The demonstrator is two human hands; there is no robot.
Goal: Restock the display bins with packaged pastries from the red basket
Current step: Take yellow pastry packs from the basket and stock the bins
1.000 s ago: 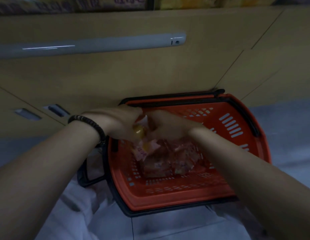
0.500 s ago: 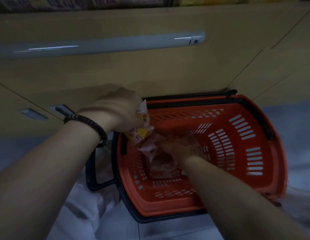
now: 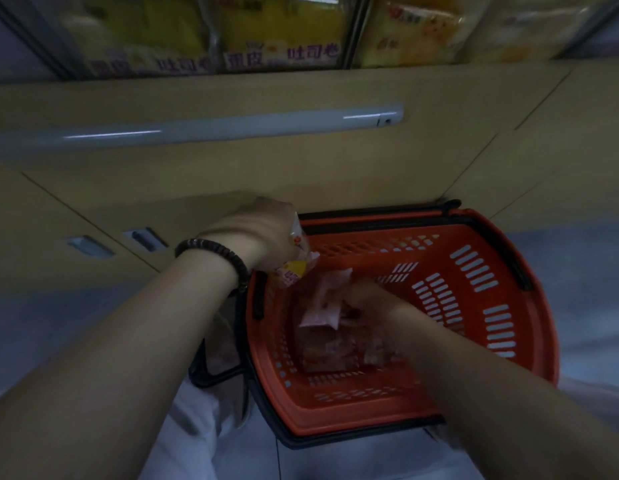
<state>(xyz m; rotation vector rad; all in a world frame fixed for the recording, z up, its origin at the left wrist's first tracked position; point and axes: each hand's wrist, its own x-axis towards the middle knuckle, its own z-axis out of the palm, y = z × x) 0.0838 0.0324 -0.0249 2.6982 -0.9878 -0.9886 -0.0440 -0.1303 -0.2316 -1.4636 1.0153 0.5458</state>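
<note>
Pastry packet point(image 3: 294, 268) in left hand point(image 3: 259, 233) — shelf bags point(image 3: 280, 39) with "吐司"

One red basket point(image 3: 540, 306); left hand point(image 3: 263, 233), right hand point(image 3: 370, 299); one bracelet point(image 3: 214, 252).

White bar point(image 3: 232, 128), beige cabinet point(image 3: 301, 174), grey floor point(image 3: 578, 271)

Head camera, looking steeply down, close over floor basket point(image 3: 474, 393).
</note>
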